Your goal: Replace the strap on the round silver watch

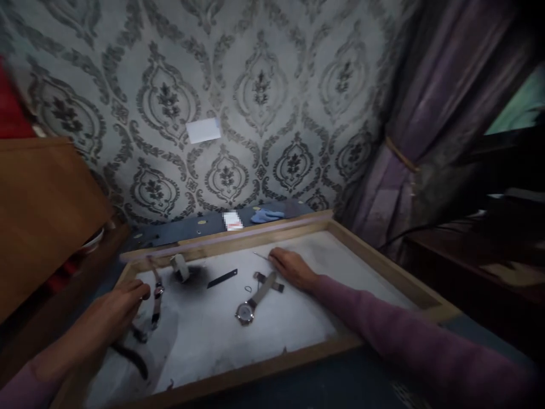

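1. Round silver wristwatch with a grey strap [244, 312] lies on the white floor of the shallow wooden tray [298, 362], its strap crossing a short dark band [277, 287]; I'd steady the case against sliding.
2. Left hand [121, 304]: fingers curled narrow beside the small dark-strapped wristwatch [159, 291]; I can't tell whether they hold anything.
3. Right hand [293, 268] seems to pinch the slim silvery tool [260, 255]; I'd keep its tip off the dial.

A blue cloth [266, 216] lies near the table's [179, 234] far edge, below patterned wallpaper [261, 102]; a tied purple curtain [419, 130] hangs beyond its right corner.
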The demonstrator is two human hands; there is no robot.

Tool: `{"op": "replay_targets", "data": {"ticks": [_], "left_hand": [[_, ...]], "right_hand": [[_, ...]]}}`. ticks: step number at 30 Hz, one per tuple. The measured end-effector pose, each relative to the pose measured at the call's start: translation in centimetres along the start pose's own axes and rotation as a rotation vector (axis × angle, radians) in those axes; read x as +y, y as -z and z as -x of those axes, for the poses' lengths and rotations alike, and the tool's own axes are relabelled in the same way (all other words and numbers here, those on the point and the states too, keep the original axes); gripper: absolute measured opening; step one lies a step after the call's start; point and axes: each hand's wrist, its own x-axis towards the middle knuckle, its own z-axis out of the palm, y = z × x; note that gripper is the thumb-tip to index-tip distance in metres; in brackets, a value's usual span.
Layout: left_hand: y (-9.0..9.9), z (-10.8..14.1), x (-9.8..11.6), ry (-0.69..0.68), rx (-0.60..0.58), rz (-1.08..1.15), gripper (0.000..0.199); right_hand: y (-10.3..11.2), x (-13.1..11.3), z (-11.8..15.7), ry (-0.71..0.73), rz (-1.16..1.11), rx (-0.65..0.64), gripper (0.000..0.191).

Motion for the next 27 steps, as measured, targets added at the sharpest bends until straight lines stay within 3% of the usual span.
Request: {"op": "replay_targets", "data": {"ticks": [2, 8, 12, 18, 22, 24, 27], "left_hand": [[-0.5, -1.7, 2.4, -0.104, -0.084, 0.053, 0.022], [-3.1, -6.5, 12.6, -0.269, -0.259, 0.22, 0.018], [-5.6, -7.8, 16.5, -0.269, -0.319, 0.217, 0.011], [-7.1, -8.0, 16.8, -0.205, -0.244, 0.331, 0.011], [-7.6, -8.7, 15.9, 0.014, -0.132, 0.783, 0.009], [-7.9, -9.3, 15.8, 0.126, -0.095, 1.014, 0.019], [-8.4, -10.2, 16.0, 0.211, -0.069, 1.172, 0.038]], "right_hand": [[0.0, 0.0, 0.1, -0.012, 0.0, -0.005, 0.023], [0.3, -0.3, -0.1, -0.077, -0.037, -0.01, 0.02], [0.5, -0.8, -1.6, -0.136, -0.047, -0.035, 0.019], [0.2, -0.3, -4.3, -0.13, -0.136, -0.117, 0.032], [0.2, -0.3, -4.0, -0.124, -0.362, -0.107, 0.024], [0.3, -0.8, -3.3, -0.106, -0.533, -0.116, 0.026], [0.5, -2.2, -2.1, -0.051, -0.811, -0.183, 0.039]]}}
